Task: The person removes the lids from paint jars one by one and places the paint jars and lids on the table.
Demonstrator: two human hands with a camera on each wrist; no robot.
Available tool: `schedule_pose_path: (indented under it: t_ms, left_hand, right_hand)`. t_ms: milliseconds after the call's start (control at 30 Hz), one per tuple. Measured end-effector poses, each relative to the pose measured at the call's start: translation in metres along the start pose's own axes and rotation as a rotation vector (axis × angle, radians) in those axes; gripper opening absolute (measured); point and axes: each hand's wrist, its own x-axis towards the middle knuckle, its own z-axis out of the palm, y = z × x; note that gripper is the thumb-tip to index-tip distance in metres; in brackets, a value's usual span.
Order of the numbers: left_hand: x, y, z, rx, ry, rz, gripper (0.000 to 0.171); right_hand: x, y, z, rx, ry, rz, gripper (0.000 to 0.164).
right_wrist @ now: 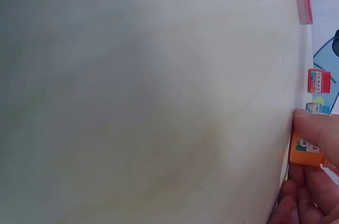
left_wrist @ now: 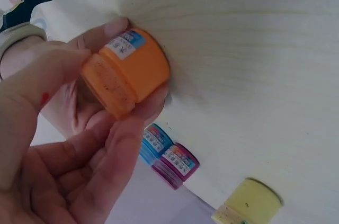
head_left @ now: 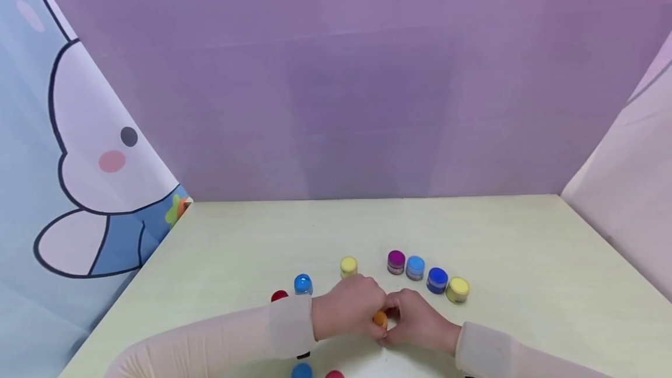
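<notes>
We hold an orange jar [head_left: 380, 319] between our two hands, low over the near middle of the pale bench [head_left: 252, 229]; we cannot tell whether it touches the surface. Our left hand [head_left: 352, 308] has its grip clamped on the lid [left_wrist: 108, 86], thumb on one side and fingers on the other. Our right hand [head_left: 422, 321] clamps its grip on the body of the jar. Just beyond our left hand stands a yellow jar [head_left: 349, 266]. Beyond our right hand, a slanting row runs from a purple jar [head_left: 396, 262] through a light blue jar [head_left: 415, 268] and a dark blue jar [head_left: 437, 280] to a second yellow jar [head_left: 458, 289]. Behind our left sleeve [head_left: 226, 334] we see a blue jar [head_left: 303, 283] and a partly hidden red jar [head_left: 279, 295].
</notes>
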Motion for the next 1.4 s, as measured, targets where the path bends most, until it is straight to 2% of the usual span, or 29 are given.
schedule_pose_path:
  t_ms: [133, 233, 400, 533, 733, 800, 1033, 1200, 1400]
  left_hand:
    - [-0.004, 0.001, 0.000, 0.018, -0.007, -0.052, 0.028]
    - [-0.007, -0.002, -0.001, 0.008, -0.007, -0.034, 0.034]
    - [-0.012, -0.011, -0.002, -0.055, 0.010, 0.097, 0.039]
    - [-0.016, -0.017, -0.003, -0.057, 0.019, 0.185, 0.035]
    - [-0.014, -0.022, -0.005, -0.069, 0.024, 0.394, 0.032]
    - [-0.013, -0.023, -0.005, -0.053, 0.024, 0.427, 0.033]
    - [-0.008, -0.021, -0.007, -0.002, 0.007, 0.434, 0.030]
    - [-0.004, -0.019, -0.009, 0.070, -0.008, 0.441, 0.025]
    - [-0.002, -0.015, -0.008, 0.080, -0.041, 0.378, 0.023]
  right_hand:
    - [0.000, 0.001, 0.000, -0.023, -0.004, 0.005, 0.029]
    - [-0.001, 0.001, 0.000, -0.038, -0.007, 0.005, 0.031]
    - [-0.001, 0.001, -0.001, -0.013, -0.012, 0.019, 0.034]
    - [-0.002, 0.000, -0.001, -0.008, -0.019, 0.052, 0.035]
    - [-0.002, 0.000, -0.001, -0.005, -0.032, 0.079, 0.033]
    - [-0.002, 0.000, -0.002, -0.002, -0.032, 0.078, 0.034]
    - [-0.002, 0.000, -0.001, 0.014, -0.037, 0.071, 0.038]
    - [-0.001, 0.000, -0.003, 0.000, -0.036, 0.078, 0.039]
    - [0.000, 0.003, -0.004, -0.001, -0.048, 0.076, 0.036]
